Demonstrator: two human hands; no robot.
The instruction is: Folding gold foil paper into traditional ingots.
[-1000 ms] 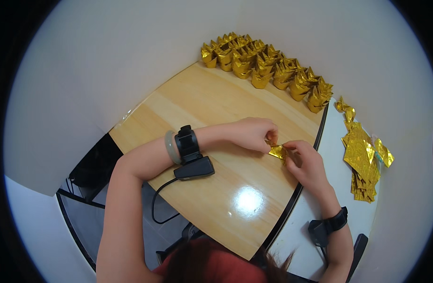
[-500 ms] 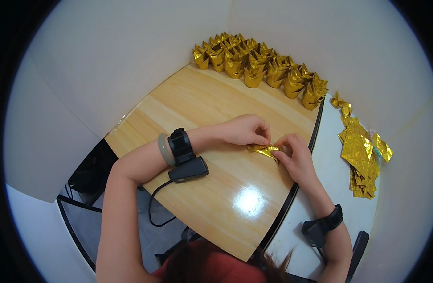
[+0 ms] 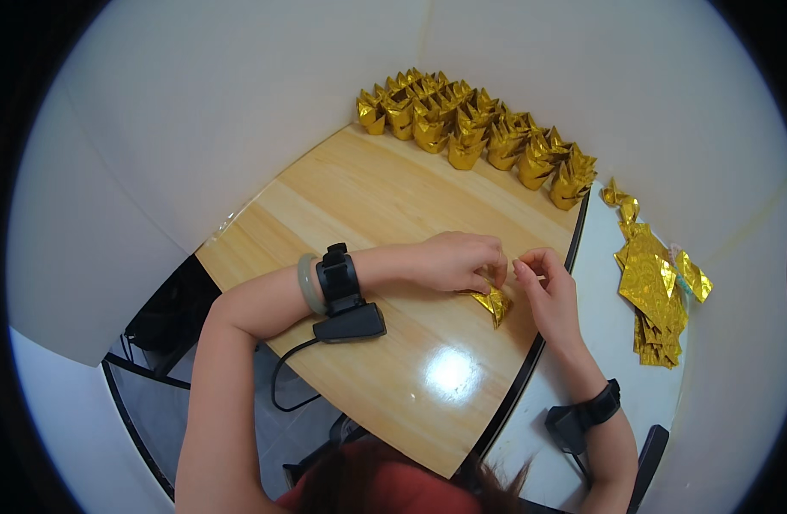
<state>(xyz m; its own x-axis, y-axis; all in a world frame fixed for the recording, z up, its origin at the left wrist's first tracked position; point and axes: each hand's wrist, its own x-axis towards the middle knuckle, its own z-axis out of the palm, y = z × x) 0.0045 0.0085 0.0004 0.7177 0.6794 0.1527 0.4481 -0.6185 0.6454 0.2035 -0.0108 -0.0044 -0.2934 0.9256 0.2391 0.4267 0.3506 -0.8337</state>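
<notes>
My left hand [image 3: 460, 261] is closed, its fingertips pinching a small folded piece of gold foil paper [image 3: 496, 305] low over the wooden table. Part of the paper is hidden under these fingers; a pointed, creased end shows below them. Just to the right, my right hand [image 3: 551, 295] is apart from the paper. Its fingers are curled, with thumb and forefinger drawn together at the tips, and nothing shows between them.
Several folded gold foil paper cups with pointed tops [image 3: 466, 152] stand in rows along the wooden table's [image 3: 325, 206] far edge. On the white surface [image 3: 565, 377] to the right lies a stack of gold foil sheets [image 3: 650, 283], with small folded pieces [image 3: 631, 208] behind it. White partitions [image 3: 239, 103] enclose the table.
My right hand has let go of the foil paper and drawn slightly right. My left hand has shifted a little nearer, and the paper's pointed end now turns downward.
</notes>
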